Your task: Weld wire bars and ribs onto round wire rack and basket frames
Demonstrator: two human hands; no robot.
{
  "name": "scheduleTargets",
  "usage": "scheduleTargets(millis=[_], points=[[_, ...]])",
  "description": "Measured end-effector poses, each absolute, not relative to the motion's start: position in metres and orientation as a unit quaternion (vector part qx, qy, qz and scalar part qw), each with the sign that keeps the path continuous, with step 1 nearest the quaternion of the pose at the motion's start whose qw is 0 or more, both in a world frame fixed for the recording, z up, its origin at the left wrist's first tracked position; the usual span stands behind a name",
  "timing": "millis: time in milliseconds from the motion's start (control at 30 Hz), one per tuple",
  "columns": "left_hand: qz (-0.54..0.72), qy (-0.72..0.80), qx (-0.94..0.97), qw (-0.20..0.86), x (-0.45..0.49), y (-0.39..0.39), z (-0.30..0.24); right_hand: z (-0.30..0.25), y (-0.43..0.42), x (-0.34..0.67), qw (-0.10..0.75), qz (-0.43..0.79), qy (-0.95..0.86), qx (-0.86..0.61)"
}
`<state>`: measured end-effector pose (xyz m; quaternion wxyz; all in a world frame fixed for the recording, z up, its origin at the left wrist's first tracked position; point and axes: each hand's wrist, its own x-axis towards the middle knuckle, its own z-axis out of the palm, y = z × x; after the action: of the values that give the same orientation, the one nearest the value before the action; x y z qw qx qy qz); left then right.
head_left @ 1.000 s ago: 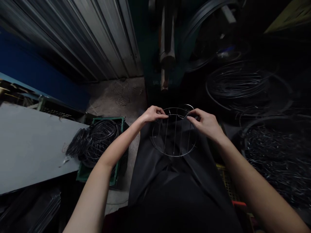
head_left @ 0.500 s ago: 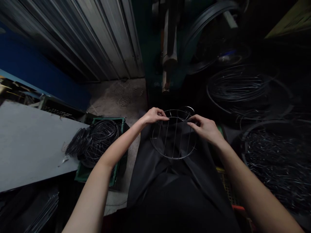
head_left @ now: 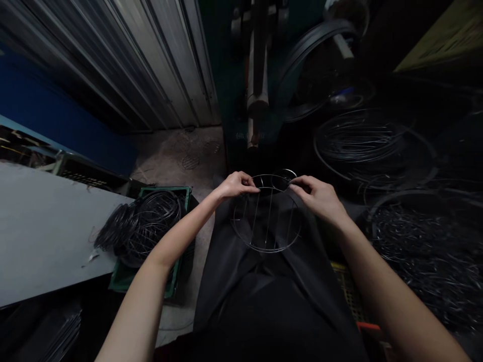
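A round wire rack [head_left: 266,223] with several straight cross wires lies over my dark-clothed lap. My left hand [head_left: 234,185] is closed in a pinch on its far left rim. My right hand [head_left: 319,197] is closed in a pinch on the far right rim. Both hands hold the rack at its far edge, just in front of a dark machine base.
A green crate [head_left: 171,236] holding black wire coils [head_left: 141,226] stands at my left, beside a grey tabletop [head_left: 41,231]. Large wire coils [head_left: 362,138] and a heap of cut wires [head_left: 422,251] fill the right. A corrugated metal shutter [head_left: 124,60] rises behind.
The view has shifted slightly; both hands keep their pinch on the rack's far rim, with the right hand's fingers drawn a little closer to the rim.
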<state>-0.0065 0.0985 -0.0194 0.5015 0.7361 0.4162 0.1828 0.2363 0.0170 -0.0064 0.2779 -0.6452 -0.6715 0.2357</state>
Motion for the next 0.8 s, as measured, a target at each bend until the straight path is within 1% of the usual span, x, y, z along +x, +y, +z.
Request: scheduleTargets(millis=[100,333,600,667,800], points=[[0.188,0.411,0.749,0.485,-0.005,0.095,-0.013,0.002,0.029,0.226,0.263,0.218,-0.7,-0.627],[0.197,0.411,0.771,0.446,-0.006,0.087,-0.008,0.009,0.044,0.195,0.158,0.178,-0.755,-0.611],[0.188,0.405,0.785,0.429,-0.01,0.085,-0.004,0.026,0.052,0.187,0.092,0.212,-0.762,-0.605],[0.187,0.409,0.782,0.432,-0.01,0.085,-0.004,0.032,0.054,0.195,0.1,0.228,-0.751,-0.612],[0.184,0.421,0.771,0.44,-0.01,0.084,-0.006,0.04,0.048,0.224,0.169,0.239,-0.703,-0.648]])
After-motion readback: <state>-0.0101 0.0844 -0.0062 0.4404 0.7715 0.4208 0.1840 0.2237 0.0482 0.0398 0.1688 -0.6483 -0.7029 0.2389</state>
